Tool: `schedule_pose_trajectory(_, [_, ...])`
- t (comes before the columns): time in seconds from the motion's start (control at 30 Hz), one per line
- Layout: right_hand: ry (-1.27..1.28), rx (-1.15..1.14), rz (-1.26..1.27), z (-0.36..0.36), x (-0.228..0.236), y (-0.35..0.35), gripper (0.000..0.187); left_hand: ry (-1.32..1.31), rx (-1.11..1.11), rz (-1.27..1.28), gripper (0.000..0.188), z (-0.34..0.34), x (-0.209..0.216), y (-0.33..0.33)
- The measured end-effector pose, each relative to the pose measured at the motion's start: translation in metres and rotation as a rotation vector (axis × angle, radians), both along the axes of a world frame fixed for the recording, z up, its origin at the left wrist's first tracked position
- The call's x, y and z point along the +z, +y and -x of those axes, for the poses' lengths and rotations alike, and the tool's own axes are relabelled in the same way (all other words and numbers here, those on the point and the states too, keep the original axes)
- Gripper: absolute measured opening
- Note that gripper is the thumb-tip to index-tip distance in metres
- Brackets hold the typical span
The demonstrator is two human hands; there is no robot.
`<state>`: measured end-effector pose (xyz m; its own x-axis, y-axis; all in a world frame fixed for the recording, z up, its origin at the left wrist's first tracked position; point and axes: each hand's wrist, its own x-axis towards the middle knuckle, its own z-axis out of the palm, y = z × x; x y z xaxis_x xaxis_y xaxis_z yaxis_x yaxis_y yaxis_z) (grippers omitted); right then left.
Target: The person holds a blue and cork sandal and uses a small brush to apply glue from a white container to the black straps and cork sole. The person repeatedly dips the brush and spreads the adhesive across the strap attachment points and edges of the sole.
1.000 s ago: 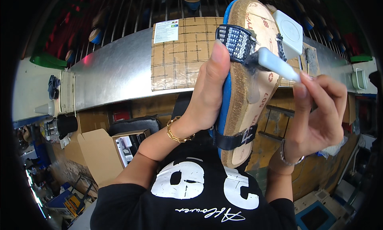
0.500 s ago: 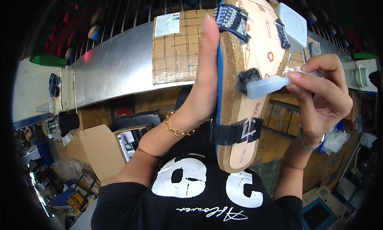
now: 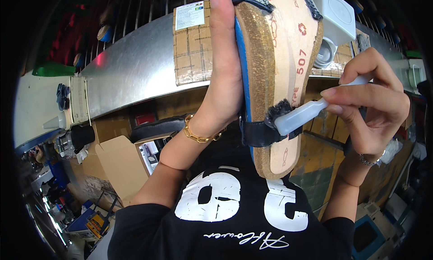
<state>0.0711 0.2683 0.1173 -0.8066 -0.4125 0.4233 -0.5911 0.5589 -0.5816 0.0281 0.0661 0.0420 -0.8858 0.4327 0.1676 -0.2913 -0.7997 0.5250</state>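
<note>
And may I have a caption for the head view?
Left hand holding a sandal base, right hand holding a pale brush, dark bristles at the lower strap.

Metal bench: brown cardboard box bearing a white label
Below, left: open carton
Far left: white cone lying sideways

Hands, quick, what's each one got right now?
Left hand: holding the cork sole at its blue edge; fingers hidden behind it.
Right hand: closed, pinching the white brush by its handle.
</note>
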Motion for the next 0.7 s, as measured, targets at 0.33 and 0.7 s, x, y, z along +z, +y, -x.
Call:
schedule_pose_trajectory(0.33, [0.047, 0.008, 0.002, -0.002, -0.004, -0.002, 0.028, -0.001, 0.004, -0.024, 0.092, 0.006, -0.006, -0.002])
schedule_pose_trajectory(0.7, [0.003, 0.04, 0.278, 0.024, -0.016, -0.006, 0.014, 0.002, 0.037, -0.06, 0.092, 0.01, -0.006, -0.006])
